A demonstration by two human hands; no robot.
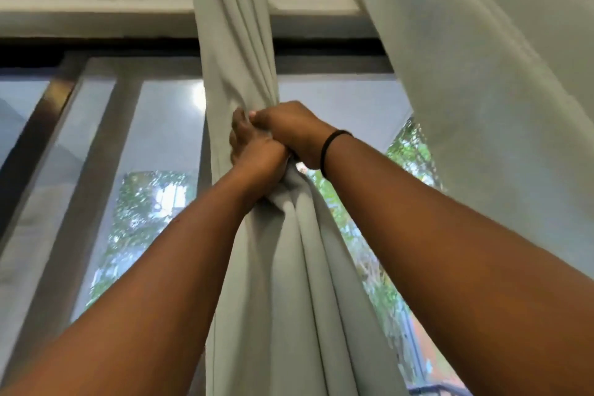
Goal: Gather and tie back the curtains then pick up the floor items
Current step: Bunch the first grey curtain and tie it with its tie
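**Up at the window: both hands clamped on the gathered curtain**

Overhead, in front of the glass, the pale grey-green fabric curtain (231, 51) hangs bunched into one thick rope of folds, its long axis running straight up and down from the top of the frame to below the edge of view. Both arms reach up and forward to its pinched waist, and everything turns on that: the cloth lies dead ahead of the hands and above the person's head, with its narrowest point exactly where the fingers meet.

The left hand (257, 151) wraps the bundle from the near side, fingers curled round the folds and squeezing them together. The right hand (289, 128) comes in from the right and sits just above and partly over the left, fingers bent onto the same gathered cloth; a thin black band (331, 146) circles that wrist. The two hands touch each other at the waist of the bundle. Neither is clearly nearer; the left sits slightly lower.

Whether a tie or cord is already between the fingers I cannot tell, as the knuckles hide it. Below the grip the folds fan out loose again. A second panel of the same pale cloth (482, 90) hangs apart at the upper right, ungathered. The floor and anything on it are out of sight, so that part of the job looks still to come.
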